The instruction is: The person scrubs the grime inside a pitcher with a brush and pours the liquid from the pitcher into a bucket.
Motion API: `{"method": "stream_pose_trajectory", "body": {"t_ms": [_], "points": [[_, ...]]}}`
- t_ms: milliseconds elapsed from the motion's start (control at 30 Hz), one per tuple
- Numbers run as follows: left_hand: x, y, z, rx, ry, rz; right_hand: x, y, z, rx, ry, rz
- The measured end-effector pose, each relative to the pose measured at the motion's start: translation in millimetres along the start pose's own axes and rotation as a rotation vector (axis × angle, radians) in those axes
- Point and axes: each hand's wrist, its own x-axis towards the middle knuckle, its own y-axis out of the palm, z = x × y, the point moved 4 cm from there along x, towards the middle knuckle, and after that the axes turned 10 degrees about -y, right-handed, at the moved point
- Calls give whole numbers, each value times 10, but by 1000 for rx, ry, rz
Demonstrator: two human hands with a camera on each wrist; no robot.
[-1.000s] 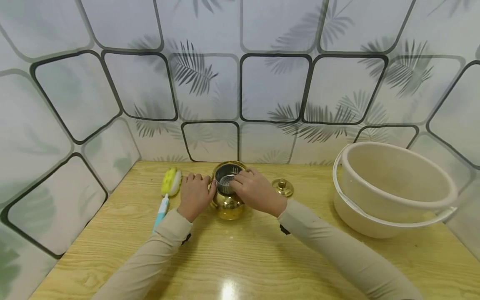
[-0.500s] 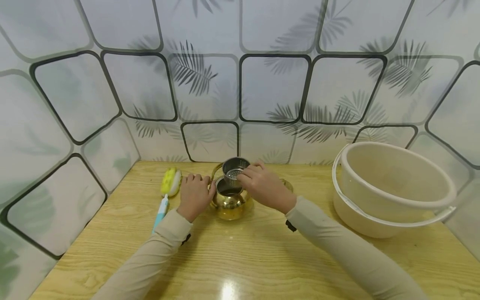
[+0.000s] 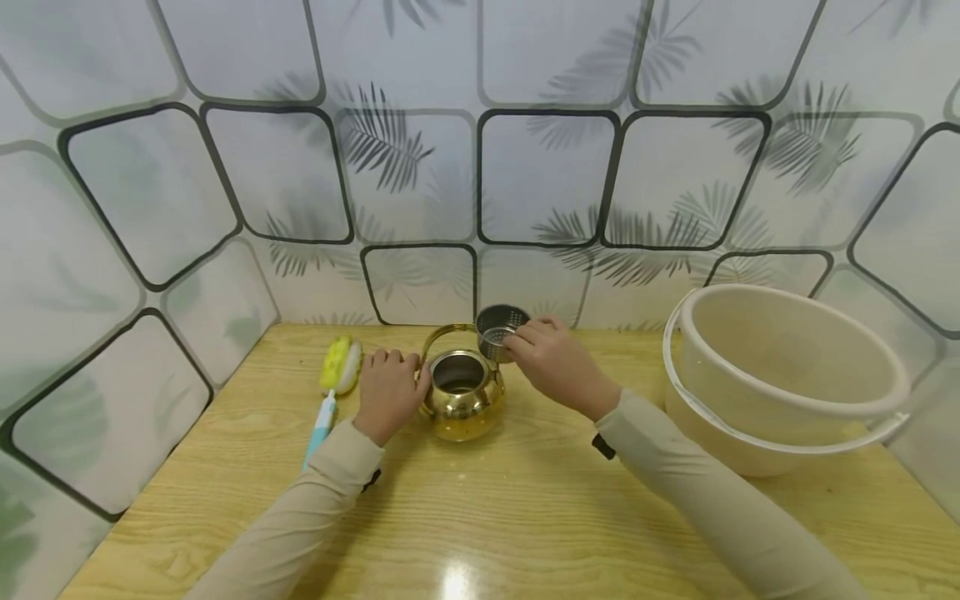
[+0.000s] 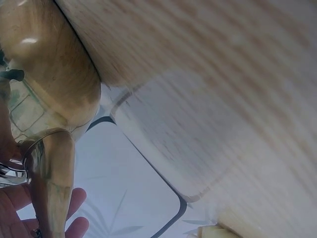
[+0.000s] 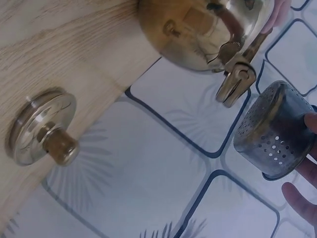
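- Reaching across the wooden counter point(image 3: 450, 517), a person in pale sleeves point(image 3: 697, 483) works with both hands.
- A bucket point(image 3: 750, 410) stands by the right sleeve; a brush point(image 3: 327, 408) lies left of the left hand point(image 3: 392, 392).
- That hand grips the upright kettle point(image 3: 461, 408), its fingers round what looks like the spout.
- The right hand point(image 3: 558, 362) pinches the strainer point(image 3: 497, 332) by its wall, holding it in the air just right of the kettle's mouth, apart from it.
- A second ago the strainer sat over that mouth; now it is out, and the opening shows dark and uncovered. The two pieces appear separated, so each can likely be handled alone.
- The lid point(image 5: 42, 126) rests on the counter, seen by the right wrist camera; the right hand hides it from the head view.
- Behind stands a leaf-patterned wall point(image 3: 532, 283).
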Motion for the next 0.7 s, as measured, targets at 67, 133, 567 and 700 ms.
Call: {"method": "stream_pose_trajectory", "body": {"t_ms": [67, 133, 567, 700], "points": [[1, 7, 4, 0, 0, 1, -31, -4, -33, -3, 7, 0], [3, 18, 6, 3, 0, -2, -65, 2, -68, -20, 14, 0], [-2, 12, 8, -17, 20, -40, -252, 170, -314, -45, 107, 67], [1, 8, 4, -5, 15, -39, -289, 273, -361, -43, 115, 82]]}}
